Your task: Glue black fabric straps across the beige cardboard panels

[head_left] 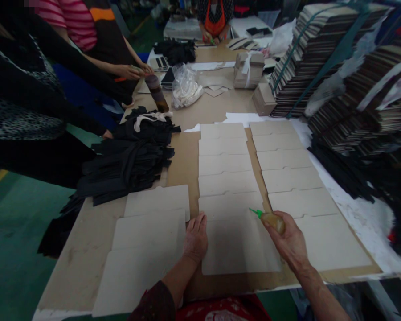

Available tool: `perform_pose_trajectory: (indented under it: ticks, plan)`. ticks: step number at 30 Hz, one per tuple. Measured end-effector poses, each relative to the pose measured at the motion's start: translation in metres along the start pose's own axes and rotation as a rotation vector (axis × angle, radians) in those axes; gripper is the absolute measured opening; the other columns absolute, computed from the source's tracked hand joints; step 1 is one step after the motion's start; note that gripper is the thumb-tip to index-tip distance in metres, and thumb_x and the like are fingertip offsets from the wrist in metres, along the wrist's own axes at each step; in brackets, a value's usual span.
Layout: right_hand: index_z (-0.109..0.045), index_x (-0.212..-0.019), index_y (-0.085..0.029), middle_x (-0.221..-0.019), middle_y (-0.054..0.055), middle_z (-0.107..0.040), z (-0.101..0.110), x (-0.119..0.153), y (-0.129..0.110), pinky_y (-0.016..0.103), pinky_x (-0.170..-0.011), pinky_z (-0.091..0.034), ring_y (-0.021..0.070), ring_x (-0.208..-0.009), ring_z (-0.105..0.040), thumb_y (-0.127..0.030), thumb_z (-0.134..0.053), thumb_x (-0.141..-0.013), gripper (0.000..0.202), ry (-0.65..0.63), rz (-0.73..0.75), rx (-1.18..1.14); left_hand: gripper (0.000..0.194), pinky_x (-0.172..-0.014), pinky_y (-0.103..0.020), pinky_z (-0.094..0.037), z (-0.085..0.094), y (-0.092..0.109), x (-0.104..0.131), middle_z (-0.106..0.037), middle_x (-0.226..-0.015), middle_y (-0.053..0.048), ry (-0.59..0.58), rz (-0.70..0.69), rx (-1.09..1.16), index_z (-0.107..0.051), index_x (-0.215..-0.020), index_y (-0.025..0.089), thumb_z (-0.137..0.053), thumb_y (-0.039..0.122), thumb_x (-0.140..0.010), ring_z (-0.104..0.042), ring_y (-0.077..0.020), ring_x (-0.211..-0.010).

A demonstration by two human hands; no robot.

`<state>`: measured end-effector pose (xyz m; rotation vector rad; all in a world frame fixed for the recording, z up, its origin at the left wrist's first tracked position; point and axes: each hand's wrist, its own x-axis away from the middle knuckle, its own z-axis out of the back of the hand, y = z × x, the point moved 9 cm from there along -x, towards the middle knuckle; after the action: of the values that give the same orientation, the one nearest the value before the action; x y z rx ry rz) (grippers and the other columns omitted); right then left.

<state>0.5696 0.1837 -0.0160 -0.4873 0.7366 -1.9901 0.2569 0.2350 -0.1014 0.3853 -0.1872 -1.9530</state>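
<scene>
Beige card, middle column: overlapping flat beige card sheets (239, 245) run away from me up the bench (73, 267), directly between the two hands; the nearest sheet shows almost whole, the others only as bands. I take the overlap as a way to keep one strip of each sheet exposed while the rest is covered.
Amber bottle: the small amber squeeze bottle (273, 221) lies on its side in the right hand (289, 236), its thin green nozzle (256, 212) aimed left over the middle column. I judge that this sideways hold lets the palm squeeze while the tip stays in my sight; whether the tip touches card I cannot tell.
Right hand: wrapped round the bottle, thumb on the near side, forearm rising from the lower right.
Left hand: the left hand (196, 236) rests at the column's left edge, fingers laid close together and pointing forward, forearm slanting in from below. It looks like a steadying touch; whether the thumb pinches the edge I cannot see.
Side card: more overlapping sheets form a right-hand column (330, 243) and a shorter left-hand row (143, 267), apart from the middle one, probably to keep the sets separate.
Black strips: a loose pile of black fabric-like strips (123, 165) lies beyond the left-hand row, with a co-worker's hand (107, 134) at its far side.
</scene>
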Motion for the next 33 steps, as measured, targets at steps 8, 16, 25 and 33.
perform_pose_trajectory:
  ticks: [8,16,25,33]
  plan:
    - [-0.061,-0.106,-0.022,-0.083,0.004,-0.067,0.014,-0.017,-0.002,0.036,-0.068,-0.052,0.0234,-0.074,-0.061,-0.061,-0.069,-0.065,0.057,0.121,-0.239,-0.203,0.05,-0.104,-0.041,-0.047,0.001,0.001,-0.001,-0.057,-0.135,-0.01,-0.02,0.01,-0.032,-0.055,-0.13,0.013,-0.046,0.001,-0.082,-0.051,-0.0238,-0.116]
    - [-0.059,-0.109,-0.024,-0.095,0.005,-0.067,-0.015,-0.063,-0.021,0.038,-0.078,-0.05,0.0226,-0.082,-0.061,-0.06,-0.068,-0.072,0.052,0.071,-0.022,-0.168,0.048,-0.103,-0.038,-0.048,0.006,0.003,0.0,-0.057,-0.133,-0.009,0.021,-0.011,-0.048,-0.056,-0.128,0.013,-0.047,0.001,-0.082,-0.05,-0.0235,-0.114]
    - [-0.058,-0.113,-0.025,-0.106,0.005,-0.065,-0.029,-0.089,-0.035,0.036,-0.079,-0.048,0.0232,-0.089,-0.061,-0.059,-0.058,-0.078,0.049,-0.003,0.119,0.071,0.051,-0.102,-0.04,-0.049,0.006,0.002,0.001,-0.057,-0.134,-0.01,0.026,-0.008,-0.026,-0.055,-0.13,0.017,-0.045,0.001,-0.082,-0.05,-0.0235,-0.117]
    - [-0.058,-0.112,-0.027,-0.104,0.006,-0.065,-0.014,-0.1,-0.043,0.036,-0.071,-0.046,0.0241,-0.083,-0.062,-0.058,-0.054,-0.079,0.046,-0.018,0.125,0.246,0.051,-0.103,-0.041,-0.049,0.005,0.001,0.002,-0.055,-0.137,-0.009,0.023,-0.006,-0.021,-0.054,-0.13,0.017,-0.045,0.001,-0.083,-0.05,-0.0239,-0.117]
